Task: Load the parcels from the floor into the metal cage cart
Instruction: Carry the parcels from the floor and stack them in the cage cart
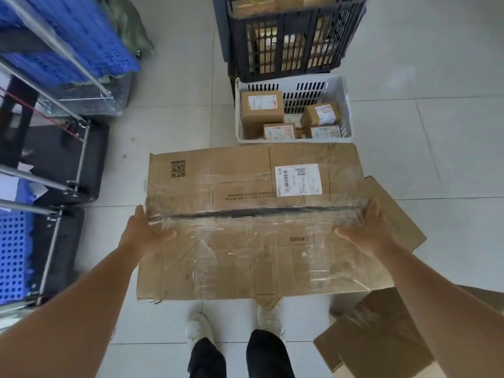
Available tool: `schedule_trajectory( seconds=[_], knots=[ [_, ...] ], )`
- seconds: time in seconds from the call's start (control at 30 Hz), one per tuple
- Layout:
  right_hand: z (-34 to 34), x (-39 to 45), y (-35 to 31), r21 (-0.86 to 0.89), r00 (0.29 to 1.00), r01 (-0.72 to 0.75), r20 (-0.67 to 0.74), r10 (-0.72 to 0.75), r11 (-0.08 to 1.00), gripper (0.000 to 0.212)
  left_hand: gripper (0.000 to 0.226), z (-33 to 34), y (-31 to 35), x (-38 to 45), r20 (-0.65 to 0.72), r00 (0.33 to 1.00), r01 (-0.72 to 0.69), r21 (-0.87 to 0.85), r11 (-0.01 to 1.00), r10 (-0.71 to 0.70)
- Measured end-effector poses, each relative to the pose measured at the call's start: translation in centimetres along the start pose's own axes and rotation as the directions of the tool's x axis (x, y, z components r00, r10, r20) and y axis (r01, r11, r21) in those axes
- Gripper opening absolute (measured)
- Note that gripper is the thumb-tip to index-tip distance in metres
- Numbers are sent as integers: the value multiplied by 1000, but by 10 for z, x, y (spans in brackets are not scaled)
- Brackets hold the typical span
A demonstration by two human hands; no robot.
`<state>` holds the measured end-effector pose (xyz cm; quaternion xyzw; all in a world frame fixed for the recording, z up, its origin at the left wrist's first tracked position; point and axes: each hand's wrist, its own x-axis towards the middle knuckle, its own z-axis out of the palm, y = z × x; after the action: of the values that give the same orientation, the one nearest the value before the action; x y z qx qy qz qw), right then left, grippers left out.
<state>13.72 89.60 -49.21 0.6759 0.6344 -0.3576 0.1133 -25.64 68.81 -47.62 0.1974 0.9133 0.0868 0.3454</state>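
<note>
A large flattened cardboard box (pixel 245 222), wrapped in clear tape and bearing a white shipping label, is held in front of me above the tiled floor. My left hand (pixel 147 233) grips its left edge, thumb on top. My right hand (pixel 366 230) grips the right edge the same way. The metal cage cart (pixel 54 148) stands at the left, with blue perforated panels and black bases inside its silver frame. Small cardboard parcels (pixel 261 110) lie in a white basket (pixel 347 110) just beyond the flat box.
A black slatted crate (pixel 286 36) with more boxes stands behind the white basket. Another flat cardboard sheet (pixel 401 216) lies under the right edge, and more cardboard (pixel 376 334) lies at lower right. My white shoes (pixel 199 327) stand on the tiles below.
</note>
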Motion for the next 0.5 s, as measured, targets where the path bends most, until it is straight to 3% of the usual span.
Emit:
schedule_trajectory(
  seconds=[0.1, 0.27, 0.5],
  knots=[
    [0, 10, 3, 66, 1000, 12, 17, -13, 998, 126, 76, 9, -4, 8, 11, 1000, 9, -56, 998, -8],
    [-1, 23, 6, 195, 1000, -7, -4, 8, 981, 128, 93, 18, -12, 14, 65, 998, 10, -251, 968, 6],
    [0, 29, 17, 261, 1000, -9, 10, 7, 965, 134, 85, 18, -5, 2, 31, 999, -2, -308, 951, 12]
  ],
)
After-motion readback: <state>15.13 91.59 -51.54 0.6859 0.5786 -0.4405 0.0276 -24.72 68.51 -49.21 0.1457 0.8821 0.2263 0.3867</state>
